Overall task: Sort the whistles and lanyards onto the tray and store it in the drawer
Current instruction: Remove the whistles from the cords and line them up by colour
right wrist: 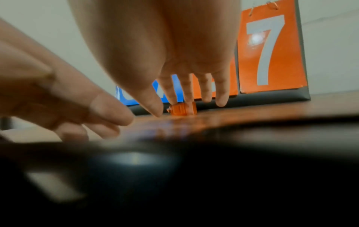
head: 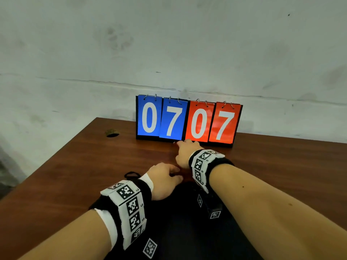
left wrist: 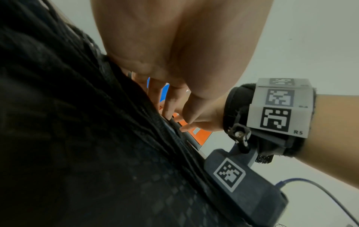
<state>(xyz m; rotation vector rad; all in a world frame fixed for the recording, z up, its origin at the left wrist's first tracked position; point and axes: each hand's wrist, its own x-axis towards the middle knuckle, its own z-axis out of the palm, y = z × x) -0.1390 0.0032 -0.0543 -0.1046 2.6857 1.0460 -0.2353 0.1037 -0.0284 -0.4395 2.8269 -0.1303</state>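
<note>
A small orange whistle lies on the brown table just in front of the scoreboard's base. My right hand reaches down on it with straight fingers: two fingertips touch its top and the thumb sits just to its left. In the head view my right hand hides the whistle. A black mesh tray lies close to me under both forearms. My left hand rests at the tray's far edge, fingers loosely bent, holding nothing. A black lanyard loop shows beside that wrist. Dark cords lie over the mesh.
A flip scoreboard reading 07 07 stands at the back of the table against the white wall. A round cable hole is at the back left. The table's left edge runs diagonally toward me.
</note>
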